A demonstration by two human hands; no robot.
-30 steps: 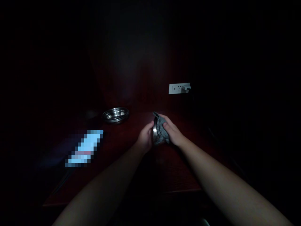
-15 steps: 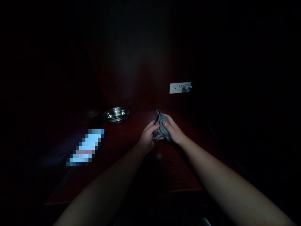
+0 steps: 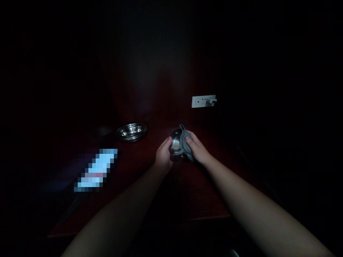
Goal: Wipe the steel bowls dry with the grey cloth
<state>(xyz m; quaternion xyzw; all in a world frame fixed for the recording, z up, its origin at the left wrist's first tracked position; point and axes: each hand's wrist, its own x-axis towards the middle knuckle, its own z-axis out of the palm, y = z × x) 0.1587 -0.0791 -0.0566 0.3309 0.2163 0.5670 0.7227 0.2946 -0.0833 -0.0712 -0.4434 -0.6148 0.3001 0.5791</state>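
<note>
The person's left hand (image 3: pixel 164 154) clamps the left side of a shiny metal bowl (image 3: pixel 175 142), its thumb along the near side; its other fingers are mostly hidden. The right hand (image 3: pixel 198 148) grips a grey patterned cloth (image 3: pixel 185 143), thumb pressed on the folds, with the cloth bunched against the bowl's right side. The bowl is tilted between the two hands, over the dark red table (image 3: pixel 184 192); whether it touches the tabletop is hard to tell. Left of it and farther back rests a stack of metal bowls (image 3: pixel 131 132), well apart from the hands. Nearer, at left, glows a pixelated bright panel (image 3: pixel 98 169). A white socket plate (image 3: pixel 198 102) with a plug (image 3: pixel 211 101) is on the wall beyond.
</note>
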